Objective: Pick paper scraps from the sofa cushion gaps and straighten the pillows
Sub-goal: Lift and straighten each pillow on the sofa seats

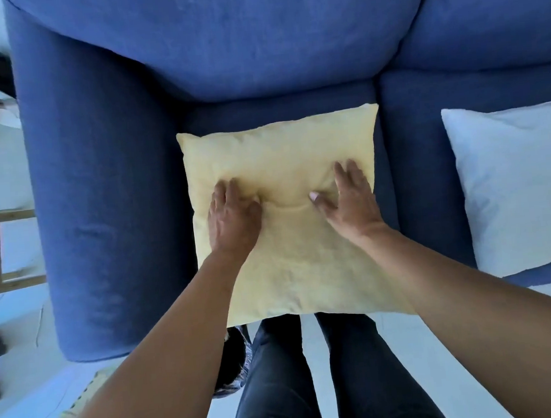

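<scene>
Pillows are the business in hand: the yellow pillow [285, 221] lies flat on the left seat cushion [279, 104] of the blue sofa [109, 205], its near edge overhanging the seat front just above the person's legs [313, 370].

Both hands press down on the pillow's middle. The left hand [233, 215] sits at about 9 o'clock from the pillow's centre, the right hand [349, 199] at about 3 o'clock. Fingers on each are fairly straight and slightly spread, flat on the fabric and holding nothing; a fold of cloth bunches between the two thumbs.

At 3 o'clock, across the gap between the seats, a white pillow [516, 190] lies on the next seat cushion. Beyond, at 12 o'clock, are the back cushions [238, 40]. No paper scraps show in the visible gaps, though the yellow pillow hides much of the seat.

My judgement: this is the straightening step, patting the yellow pillow flat. The next move calls for gripping its edges and standing it against the back cushion, then doing likewise with the white one.
</scene>
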{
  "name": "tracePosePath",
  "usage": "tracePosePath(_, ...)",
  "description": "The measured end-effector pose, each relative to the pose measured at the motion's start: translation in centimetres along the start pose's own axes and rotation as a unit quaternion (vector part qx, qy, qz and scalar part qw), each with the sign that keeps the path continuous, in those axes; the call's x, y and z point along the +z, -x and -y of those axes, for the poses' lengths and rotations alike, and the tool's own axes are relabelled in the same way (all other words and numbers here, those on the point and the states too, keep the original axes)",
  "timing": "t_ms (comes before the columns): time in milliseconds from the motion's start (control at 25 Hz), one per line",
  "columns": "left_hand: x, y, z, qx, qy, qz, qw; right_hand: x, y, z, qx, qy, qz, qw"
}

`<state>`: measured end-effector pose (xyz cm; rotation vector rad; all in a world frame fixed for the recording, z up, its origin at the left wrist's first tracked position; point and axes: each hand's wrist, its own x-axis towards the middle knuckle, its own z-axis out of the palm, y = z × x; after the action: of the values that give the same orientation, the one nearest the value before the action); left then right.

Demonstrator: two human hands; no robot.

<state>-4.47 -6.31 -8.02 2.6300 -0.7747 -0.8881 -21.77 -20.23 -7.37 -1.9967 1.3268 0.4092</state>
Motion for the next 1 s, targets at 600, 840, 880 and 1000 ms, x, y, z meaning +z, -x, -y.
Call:
tracePosePath(600,-8.4,0.2,2.6,-0.272,0.449,0.091,0.846,-4.5,1.8,0.4,0.164,-0.465,0.005,0.87)
tracePosePath(840,-16.2,3.3,-0.7,-0.112,0.517,0.069,0.846,-12.7,4.8,3.3,0.087,-0.534,-0.034,0.84)
tracePosePath(880,-17.5,3.2,-1.3,-0.091,0.514,0.068,0.85,-13.8,5.0,3.8,0.067,-0.546,-0.037,0.834)
tracePosePath(1000,-21.1,1.9,-3.1,-0.032,0.495,0.061,0.866,-17.3,4.6,6.0,0.019,-0.571,-0.054,0.819)
